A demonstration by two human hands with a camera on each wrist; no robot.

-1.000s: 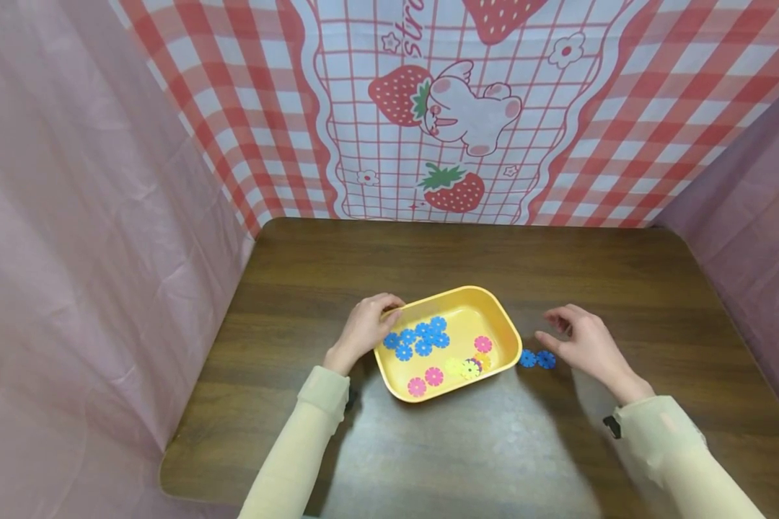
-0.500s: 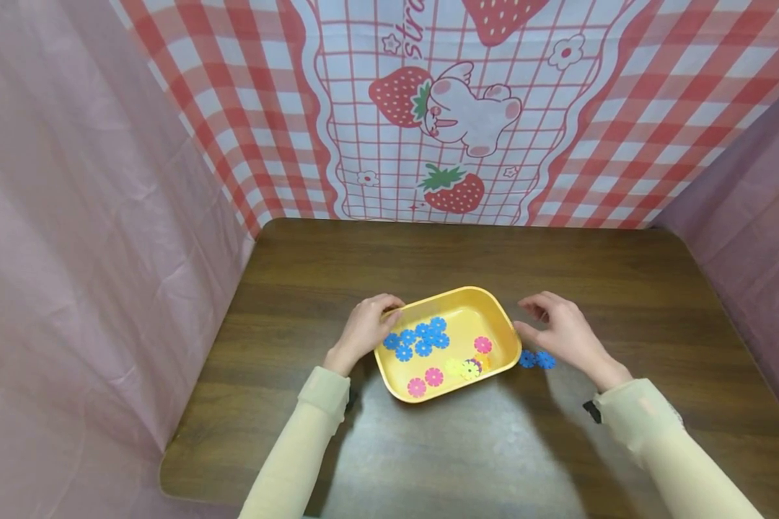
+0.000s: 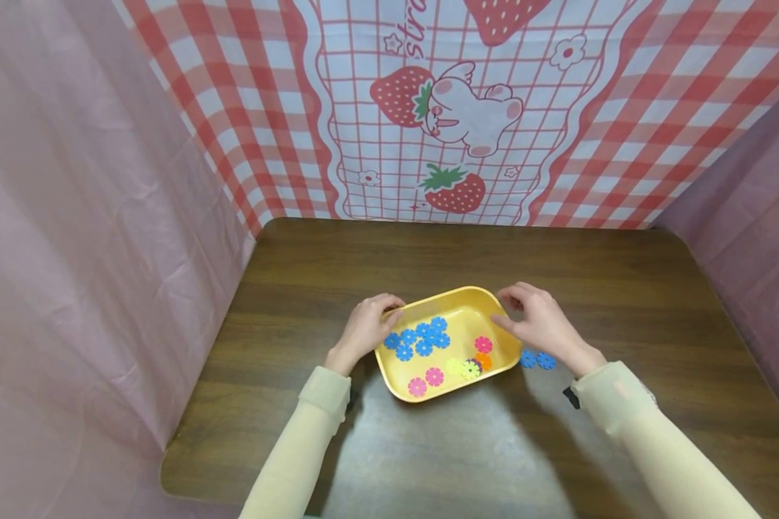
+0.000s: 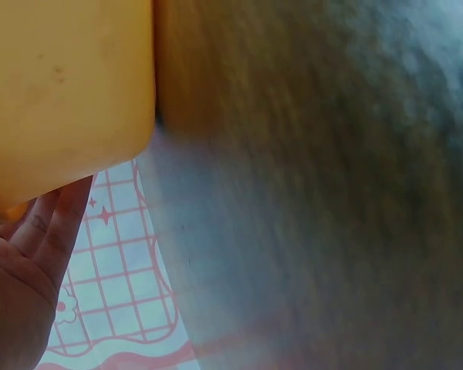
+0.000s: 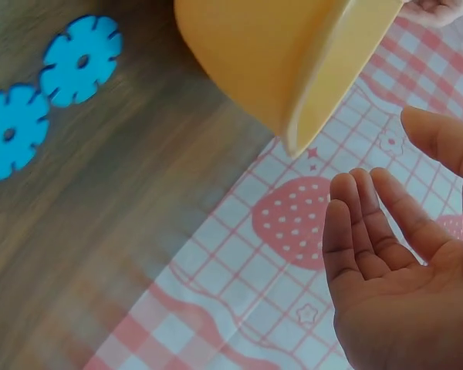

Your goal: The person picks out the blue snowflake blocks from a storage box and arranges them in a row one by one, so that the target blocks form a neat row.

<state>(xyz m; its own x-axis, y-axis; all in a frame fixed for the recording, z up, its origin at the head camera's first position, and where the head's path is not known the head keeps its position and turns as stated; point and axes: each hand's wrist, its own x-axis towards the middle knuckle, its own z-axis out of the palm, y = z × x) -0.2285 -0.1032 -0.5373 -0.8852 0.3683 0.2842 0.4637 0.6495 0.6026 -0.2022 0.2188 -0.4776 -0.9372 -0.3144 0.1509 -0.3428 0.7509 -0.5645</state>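
A yellow plastic tray [image 3: 457, 326] stands on the table, turned at a slight angle. My left hand [image 3: 366, 326] grips its left end, thumb at the rim and fingers outside. Inside lie several blue snowflake discs [image 3: 424, 347] on the left, with pink discs [image 3: 434, 376], yellow ones [image 3: 470, 370] and an orange one [image 3: 485, 361] towards the front and right. My right hand [image 3: 537, 318] is by the tray's back right corner, fingers apart and holding nothing; the right wrist view shows a gap to the rim. Two blue discs [image 5: 81, 60] lie on the table beside the tray's right end.
The brown wooden table [image 3: 324, 252] has rounded corners. A red and white checked cloth with strawberries [image 3: 454, 191] hangs behind it. Pink curtains [image 3: 91, 216] hang at both sides.
My right hand has moved left and a little away from me, from above the two loose blue discs to the tray's back right corner. The left hand and the tray have stayed put.
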